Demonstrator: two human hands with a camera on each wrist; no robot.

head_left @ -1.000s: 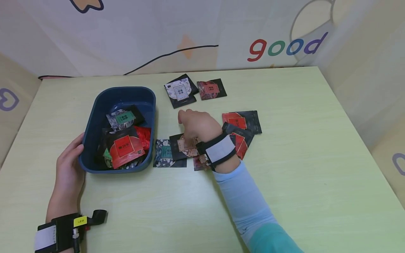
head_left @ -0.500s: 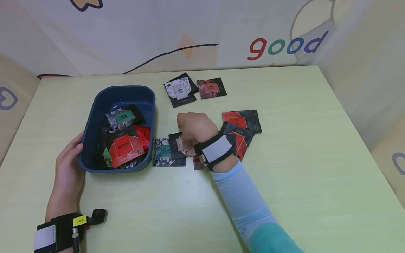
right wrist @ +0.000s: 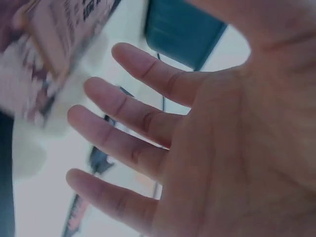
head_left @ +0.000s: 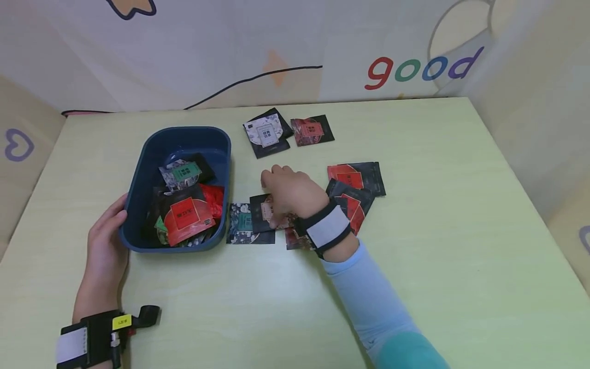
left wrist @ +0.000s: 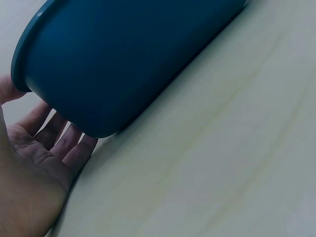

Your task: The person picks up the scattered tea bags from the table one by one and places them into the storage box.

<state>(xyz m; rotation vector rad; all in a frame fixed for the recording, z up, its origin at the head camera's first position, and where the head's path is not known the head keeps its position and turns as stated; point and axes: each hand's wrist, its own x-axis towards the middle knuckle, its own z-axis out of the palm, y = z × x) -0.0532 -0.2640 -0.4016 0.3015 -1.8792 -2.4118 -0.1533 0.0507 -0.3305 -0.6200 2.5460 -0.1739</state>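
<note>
A dark blue plastic box (head_left: 216, 146) stands at the left, with several sachets in it, a red-and-black sachet (head_left: 186, 218) uppermost. My left hand (head_left: 105, 238) rests against its left wall; in the left wrist view, relaxed fingers touch the outside of the box. My right hand (head_left: 297, 193) hovers over a black sachet with a pink label (head_left: 260, 215), partly hidden beneath it. In the right wrist view the fingers (right wrist: 118, 106) are spread, holding nothing. A green-labelled sachet (head_left: 240, 228) lies between that one and the box.
Farther back lie a white-and-black sachet (head_left: 266, 134), overlapping another, and a dark red sachet (head_left: 313, 130). Red-and-black sachets (head_left: 357, 177) overlap right of my right hand. Another sachet (head_left: 294, 241) shows under the wrist. A printed cloth (head_left: 341, 41) hangs behind the table.
My right hand has shifted slightly right and its fingers look more loosened. The left hand and box keep their place; the whole head view has drifted a little.
</note>
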